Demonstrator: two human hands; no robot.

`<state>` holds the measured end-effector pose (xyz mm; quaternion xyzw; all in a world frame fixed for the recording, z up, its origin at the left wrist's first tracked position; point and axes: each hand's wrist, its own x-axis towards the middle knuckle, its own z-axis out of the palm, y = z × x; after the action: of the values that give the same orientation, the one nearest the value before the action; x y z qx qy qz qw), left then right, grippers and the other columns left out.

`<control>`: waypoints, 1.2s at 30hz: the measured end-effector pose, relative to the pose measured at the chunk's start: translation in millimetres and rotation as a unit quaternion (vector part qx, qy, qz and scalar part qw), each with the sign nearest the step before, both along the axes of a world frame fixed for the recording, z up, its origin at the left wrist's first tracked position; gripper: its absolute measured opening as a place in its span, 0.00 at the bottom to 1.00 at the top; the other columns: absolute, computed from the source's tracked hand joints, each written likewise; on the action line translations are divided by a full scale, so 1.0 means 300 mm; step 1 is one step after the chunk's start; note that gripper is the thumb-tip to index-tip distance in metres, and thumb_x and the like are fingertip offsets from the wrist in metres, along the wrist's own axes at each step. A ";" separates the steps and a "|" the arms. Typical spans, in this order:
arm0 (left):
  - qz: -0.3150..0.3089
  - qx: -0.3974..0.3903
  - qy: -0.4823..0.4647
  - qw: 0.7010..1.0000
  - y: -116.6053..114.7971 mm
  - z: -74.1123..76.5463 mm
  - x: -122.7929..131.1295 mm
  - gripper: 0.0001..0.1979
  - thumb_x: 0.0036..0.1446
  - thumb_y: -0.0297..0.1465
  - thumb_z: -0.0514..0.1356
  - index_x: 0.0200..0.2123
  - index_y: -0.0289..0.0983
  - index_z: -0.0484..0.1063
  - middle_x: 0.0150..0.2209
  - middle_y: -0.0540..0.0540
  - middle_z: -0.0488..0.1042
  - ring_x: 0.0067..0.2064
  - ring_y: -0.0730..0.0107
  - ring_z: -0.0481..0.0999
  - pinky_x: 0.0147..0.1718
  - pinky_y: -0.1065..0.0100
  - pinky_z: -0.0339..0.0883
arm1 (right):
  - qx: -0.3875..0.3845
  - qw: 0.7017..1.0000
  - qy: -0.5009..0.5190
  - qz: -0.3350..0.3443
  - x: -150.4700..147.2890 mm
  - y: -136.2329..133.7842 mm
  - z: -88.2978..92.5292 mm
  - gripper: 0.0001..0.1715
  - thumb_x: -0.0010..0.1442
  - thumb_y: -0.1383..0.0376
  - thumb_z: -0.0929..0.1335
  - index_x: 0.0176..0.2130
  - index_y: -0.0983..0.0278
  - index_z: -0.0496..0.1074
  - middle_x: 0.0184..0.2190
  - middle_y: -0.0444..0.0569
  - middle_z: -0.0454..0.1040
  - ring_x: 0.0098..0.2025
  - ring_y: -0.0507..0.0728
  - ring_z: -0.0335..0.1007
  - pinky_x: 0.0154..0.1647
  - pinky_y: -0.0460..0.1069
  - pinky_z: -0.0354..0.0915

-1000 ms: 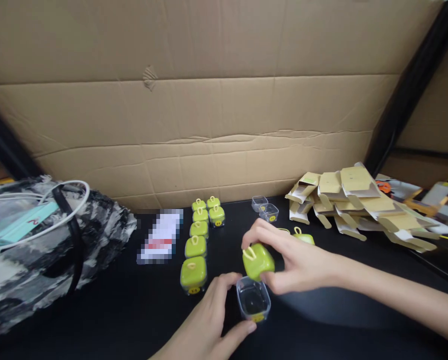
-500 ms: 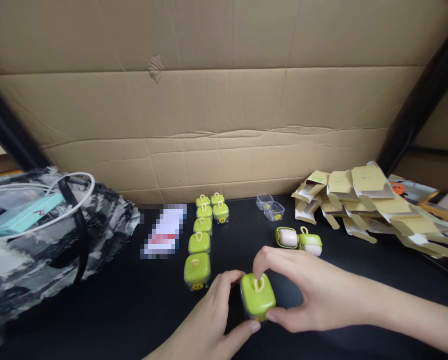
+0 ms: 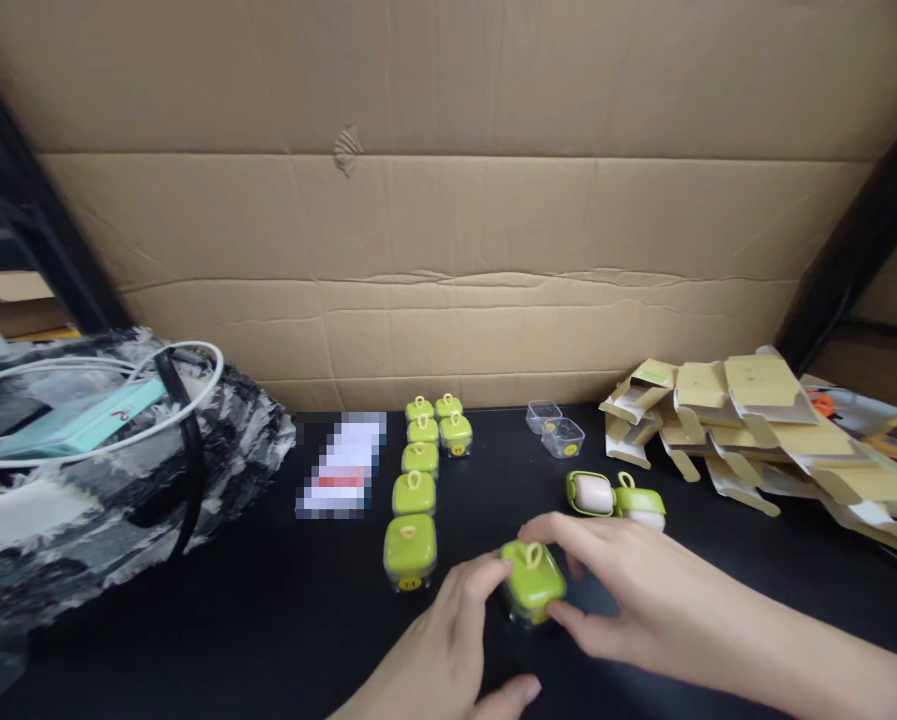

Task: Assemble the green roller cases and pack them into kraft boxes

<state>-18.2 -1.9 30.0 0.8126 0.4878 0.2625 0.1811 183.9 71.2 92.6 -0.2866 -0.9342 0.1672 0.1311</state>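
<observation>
Grasping the green-lidded clear box (image 3: pixel 536 582), the right hand (image 3: pixel 628 570) has likely light, stiff, slick plastic, best held by its sides; the left hand (image 3: pixel 448 630), thumb parted, is unclosed beside it.

Lidded container (image 3: pixel 532 580) farthest from the surface's back edge: lid (image 3: pixel 544 587) looks smooth, glossy plastic; base (image 3: pixel 519 607) is clear, shiny plastic. Row of containers (image 3: pixel 410 545) toward the back edge shows the same finish. Tubs (image 3: pixel 563 440) near the back edge: transparent plastic, glossy. Cartons (image 3: pixel 767 388) toward the back right corner: matt paperboard. Surface (image 3: pixel 268 620): black, smooth, faint sheen. Panel (image 3: pixel 493 220) beyond the back edge: matt cardboard, creased. Bundle (image 3: pixel 245 450) at the left edge: rough, frayed cloth.
</observation>
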 end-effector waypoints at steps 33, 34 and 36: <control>-0.017 0.032 0.085 0.996 0.014 0.045 -0.002 0.13 0.51 0.25 0.58 0.41 0.39 0.71 0.54 0.39 0.74 0.60 0.52 0.66 0.53 0.55 0.67 | 0.211 0.969 -0.094 -0.086 0.067 0.403 0.070 0.08 0.62 0.63 0.67 0.40 0.66 0.71 0.42 0.49 0.71 0.42 0.57 0.69 0.43 0.56 0.66; -0.005 0.011 0.073 0.997 0.013 0.043 -0.001 0.15 0.52 0.25 0.58 0.45 0.38 0.70 0.55 0.37 0.73 0.60 0.51 0.66 0.53 0.54 0.67 | 0.218 0.969 -0.086 -0.078 0.063 0.382 0.070 0.05 0.60 0.66 0.68 0.37 0.66 0.71 0.41 0.50 0.71 0.42 0.57 0.68 0.43 0.56 0.65; 0.024 -0.029 0.049 0.998 0.011 0.032 0.000 0.23 0.52 0.28 0.59 0.53 0.36 0.64 0.57 0.35 0.70 0.60 0.51 0.66 0.54 0.53 0.66 | 0.231 0.969 -0.061 -0.056 0.044 0.314 0.073 0.02 0.56 0.71 0.68 0.32 0.66 0.72 0.40 0.52 0.70 0.43 0.59 0.66 0.44 0.55 0.63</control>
<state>-18.4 1.2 39.7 0.8069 0.5229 0.2128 0.1740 197.1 165.5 114.4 -0.3098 -0.9363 -0.0786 0.1456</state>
